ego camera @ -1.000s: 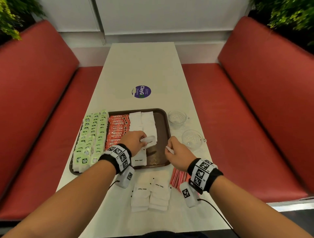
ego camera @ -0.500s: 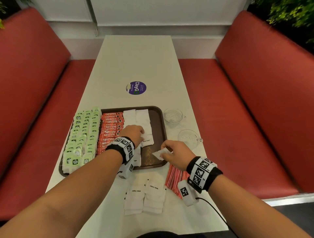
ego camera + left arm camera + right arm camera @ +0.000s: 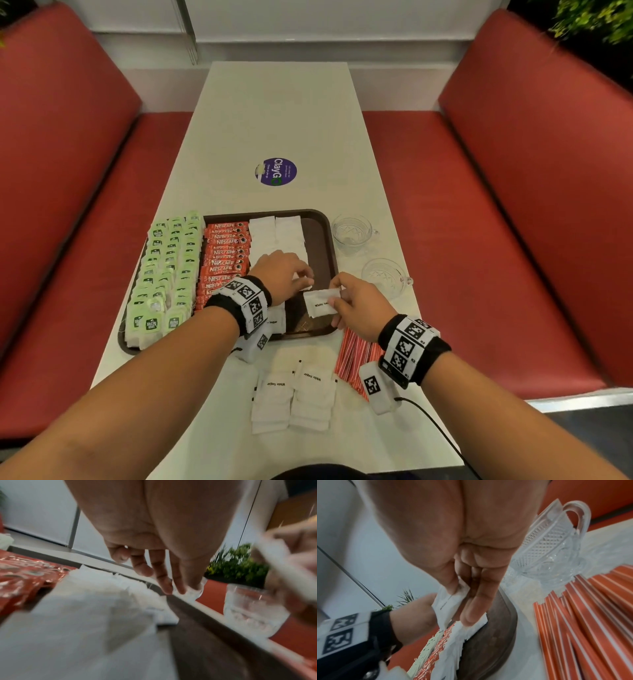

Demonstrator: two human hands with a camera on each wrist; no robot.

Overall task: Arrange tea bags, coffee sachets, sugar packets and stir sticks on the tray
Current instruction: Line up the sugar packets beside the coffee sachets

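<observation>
A brown tray (image 3: 322, 246) holds rows of green tea bags (image 3: 168, 274), red coffee sachets (image 3: 224, 253) and white sugar packets (image 3: 274, 233). My right hand (image 3: 337, 299) pinches one white sugar packet (image 3: 320, 303) by its edge, just above the tray's bare right strip; thumb and fingers clamp it in the right wrist view (image 3: 447, 605). My left hand (image 3: 301, 277) hovers over the sugar row with fingers (image 3: 164, 582) straight and relaxed, holding nothing. Loose sugar packets (image 3: 294, 394) lie on the table near me. Red-and-white stir sticks (image 3: 356, 356) lie under my right wrist.
Two cut-glass cups (image 3: 351, 233) (image 3: 385, 275) stand right of the tray, close to my right hand. A round purple sticker (image 3: 275, 171) marks the white table (image 3: 274, 120) beyond the tray. Red bench seats flank both sides.
My right hand has carried the sugar packet left, from the tray's edge to over its right strip. My left hand has let go of the packet it held and stays over the sugar row.
</observation>
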